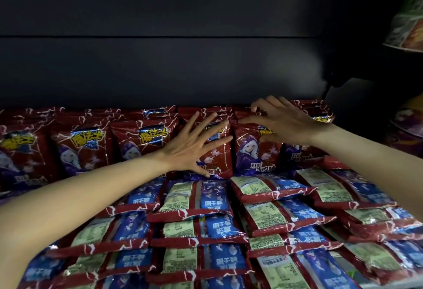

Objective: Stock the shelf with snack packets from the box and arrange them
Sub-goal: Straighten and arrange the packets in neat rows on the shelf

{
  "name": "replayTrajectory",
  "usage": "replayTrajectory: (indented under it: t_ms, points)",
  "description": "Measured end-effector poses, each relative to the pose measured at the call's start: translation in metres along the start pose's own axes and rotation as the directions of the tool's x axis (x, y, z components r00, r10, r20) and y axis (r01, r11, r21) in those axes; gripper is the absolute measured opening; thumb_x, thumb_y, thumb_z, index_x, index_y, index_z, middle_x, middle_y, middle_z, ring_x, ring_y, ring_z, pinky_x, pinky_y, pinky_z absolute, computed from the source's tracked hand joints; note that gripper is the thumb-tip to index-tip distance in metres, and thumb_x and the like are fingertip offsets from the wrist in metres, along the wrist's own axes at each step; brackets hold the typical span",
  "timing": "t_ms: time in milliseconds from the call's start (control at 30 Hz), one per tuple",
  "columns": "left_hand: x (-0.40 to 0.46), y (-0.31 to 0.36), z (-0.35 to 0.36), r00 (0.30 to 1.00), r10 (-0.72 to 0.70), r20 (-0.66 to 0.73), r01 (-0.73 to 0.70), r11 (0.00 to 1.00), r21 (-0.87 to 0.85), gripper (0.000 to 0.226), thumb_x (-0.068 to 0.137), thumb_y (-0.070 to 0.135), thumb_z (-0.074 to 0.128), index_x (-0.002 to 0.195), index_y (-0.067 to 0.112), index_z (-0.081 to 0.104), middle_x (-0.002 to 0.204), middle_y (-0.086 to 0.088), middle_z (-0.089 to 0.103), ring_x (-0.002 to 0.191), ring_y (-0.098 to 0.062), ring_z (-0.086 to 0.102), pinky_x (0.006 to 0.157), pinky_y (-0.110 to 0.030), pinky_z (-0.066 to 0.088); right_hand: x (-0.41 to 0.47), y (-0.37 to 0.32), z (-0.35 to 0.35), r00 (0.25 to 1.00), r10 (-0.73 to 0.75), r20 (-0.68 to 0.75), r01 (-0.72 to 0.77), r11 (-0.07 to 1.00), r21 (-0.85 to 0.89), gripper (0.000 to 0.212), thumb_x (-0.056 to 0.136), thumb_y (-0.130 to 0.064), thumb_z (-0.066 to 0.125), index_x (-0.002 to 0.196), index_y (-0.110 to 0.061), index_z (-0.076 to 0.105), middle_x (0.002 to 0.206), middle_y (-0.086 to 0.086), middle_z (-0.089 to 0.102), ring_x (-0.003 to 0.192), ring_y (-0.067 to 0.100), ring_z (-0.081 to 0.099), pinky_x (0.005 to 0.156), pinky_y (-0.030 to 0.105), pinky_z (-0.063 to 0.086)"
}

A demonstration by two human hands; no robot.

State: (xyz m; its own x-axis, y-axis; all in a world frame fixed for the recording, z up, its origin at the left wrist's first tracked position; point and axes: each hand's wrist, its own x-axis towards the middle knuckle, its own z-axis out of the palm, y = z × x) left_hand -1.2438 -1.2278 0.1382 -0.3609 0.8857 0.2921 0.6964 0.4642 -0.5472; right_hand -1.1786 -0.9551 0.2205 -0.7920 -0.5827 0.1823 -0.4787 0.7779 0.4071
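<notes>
Snack packets (146, 144) fill the shelf (160, 71); left hand (192, 146) spread flat, right hand (281, 124) loosely open.

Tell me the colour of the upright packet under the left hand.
Dark red with white crackle lines and yellow lettering: the upright packet under the left hand, seen in the head view.

– Where are the person's arms?
– Both bare forearms reach forward from the lower corners, angling in toward the centre.

– What is the left hand (193, 144) doing?
– It lies palm down with fingers straight and fanned wide, thumb pointing back toward the body (the wrist is nearly flat).

– And the right hand (280, 124)?
– It sits slightly higher and farther forward, just beside the left, back of the hand up. Its fingers are spread and bent at the knuckles, tips curling downward like a loose claw, gripping nothing clearly.
</notes>
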Motion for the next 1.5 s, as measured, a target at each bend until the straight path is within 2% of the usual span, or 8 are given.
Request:
replayTrajectory:
  t_ms: [67,200,400,633,767,900,1100,1500]
  points:
    - [0.001,-0.002,-0.001,0.999,0.038,-0.014,-0.037,0.999,0.026,0.123,0.059,0.090,0.041,0.150,0.023,-0.007,0.155,-0.012,-0.019,0.141,-0.036,-0.002,0.112,-0.061,0.003,-0.004,0.005,0.004,0.999,0.023,0.044,-0.022,0.999,-0.025,0.070,0.084,-0.045,0.062,0.145,-0.036,0.028,0.148,0.011,0.028,0.135,0.030,0.026,0.105,0.047,0.032]
    - [-0.001,-0.005,-0.001,0.998,0.068,-0.017,-0.067,0.996,0.062,0.121,0.061,0.090,0.041,0.151,0.022,-0.001,0.156,-0.013,-0.007,0.142,-0.037,0.001,0.110,-0.059,0.001,-0.007,0.014,0.022,0.975,0.100,0.198,-0.095,0.995,-0.037,0.074,0.078,-0.074,-0.003,0.141,-0.043,-0.024,0.155,0.001,-0.024,0.141,0.019,-0.025,0.114,0.042,-0.013]
    - [0.001,-0.005,-0.006,0.999,0.052,0.009,-0.053,0.996,0.078,0.119,0.061,0.091,0.041,0.151,0.022,0.004,0.157,-0.014,0.000,0.142,-0.038,0.002,0.111,-0.062,0.010,-0.004,0.007,0.034,0.967,0.206,0.147,-0.188,0.974,-0.122,0.082,0.074,-0.077,-0.017,0.144,-0.035,-0.024,0.154,0.006,-0.022,0.142,0.023,-0.020,0.114,0.048,-0.013]
    - [-0.003,-0.004,-0.022,0.999,0.044,-0.005,-0.045,0.996,-0.082,0.084,0.082,0.073,0.033,0.150,0.030,0.008,0.157,-0.010,0.006,0.143,-0.031,0.001,0.113,-0.051,0.003,-0.010,0.010,0.020,0.973,0.169,0.157,-0.181,0.982,0.059,0.091,0.075,-0.080,0.005,0.144,-0.029,-0.025,0.156,-0.001,-0.022,0.140,0.013,-0.026,0.116,0.045,-0.013]
    - [-0.022,-0.018,-0.047,0.994,0.001,-0.108,-0.018,0.988,-0.151,0.059,0.088,0.054,0.040,0.140,0.026,0.036,0.147,-0.004,0.038,0.137,-0.021,0.025,0.115,-0.042,0.010,-0.020,-0.002,0.005,0.999,0.013,0.049,-0.016,0.998,0.057,0.076,0.087,-0.055,0.041,0.149,-0.039,0.000,0.159,0.000,-0.004,0.145,0.018,-0.012,0.116,0.044,-0.007]
    - [-0.065,-0.045,-0.052,0.992,-0.126,-0.023,0.122,0.986,-0.116,0.074,0.076,0.068,0.045,0.140,0.032,0.033,0.150,-0.003,0.030,0.141,-0.021,0.015,0.116,-0.044,0.002,-0.018,-0.017,0.004,0.987,-0.136,0.085,0.143,0.987,-0.078,0.077,0.081,-0.042,0.065,0.145,-0.043,0.022,0.159,0.003,0.002,0.145,0.030,-0.009,0.113,0.057,-0.002]
    - [-0.098,-0.060,-0.040,0.932,-0.242,0.271,0.258,0.966,-0.027,0.116,0.054,0.081,0.061,0.147,0.043,0.004,0.157,-0.001,-0.017,0.143,-0.025,-0.018,0.111,-0.060,-0.004,-0.009,-0.032,0.009,0.962,-0.100,0.253,0.140,0.980,-0.144,0.097,0.081,-0.047,0.065,0.143,-0.048,-0.010,0.149,0.000,-0.038,0.135,0.031,-0.036,0.112,0.063,-0.003]
    - [-0.086,-0.054,-0.029,0.957,-0.226,0.182,0.235,0.971,-0.033,0.104,0.066,0.085,0.041,0.148,0.037,-0.001,0.158,-0.005,-0.002,0.144,-0.027,0.001,0.111,-0.061,0.002,-0.009,-0.028,0.021,0.950,0.043,0.310,-0.010,0.994,-0.106,0.102,0.082,-0.053,0.060,0.139,-0.049,-0.024,0.145,0.002,-0.044,0.135,0.034,-0.035,0.109,0.061,-0.007]
